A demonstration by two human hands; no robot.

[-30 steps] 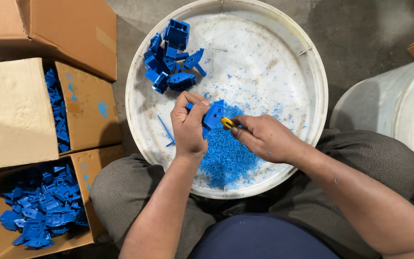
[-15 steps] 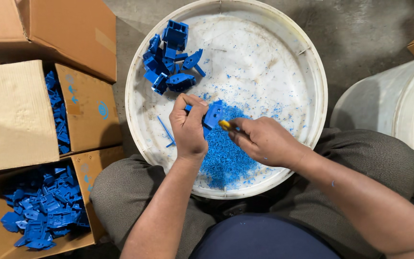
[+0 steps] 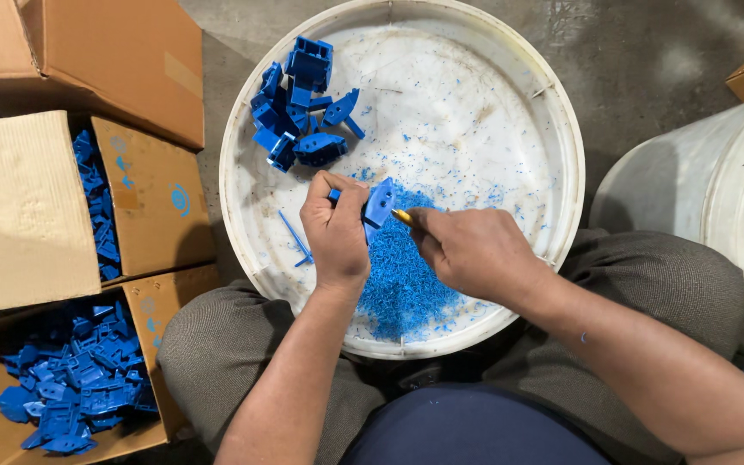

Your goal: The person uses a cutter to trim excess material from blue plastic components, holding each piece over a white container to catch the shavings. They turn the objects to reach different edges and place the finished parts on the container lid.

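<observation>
Gripping blue part [image 3: 379, 203] in left hand [image 3: 336, 234] over white tub [image 3: 561, 138] | right hand [image 3: 474, 254] closed on yellow tool [image 3: 403, 217], tip at part | shavings [image 3: 402, 284] beneath | part pile [image 3: 299, 103] at far rim | boxes [image 3: 71, 379] of parts left

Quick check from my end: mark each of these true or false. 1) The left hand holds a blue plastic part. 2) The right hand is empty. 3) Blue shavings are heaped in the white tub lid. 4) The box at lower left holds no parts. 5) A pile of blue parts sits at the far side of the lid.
1) True: the left hand grips a blue plastic part.
2) False: the right hand holds a small yellow-tipped tool against the part.
3) True: shavings lie heaped in the white lid.
4) False: the cardboard box holds many blue parts.
5) True: pile of parts.
</observation>
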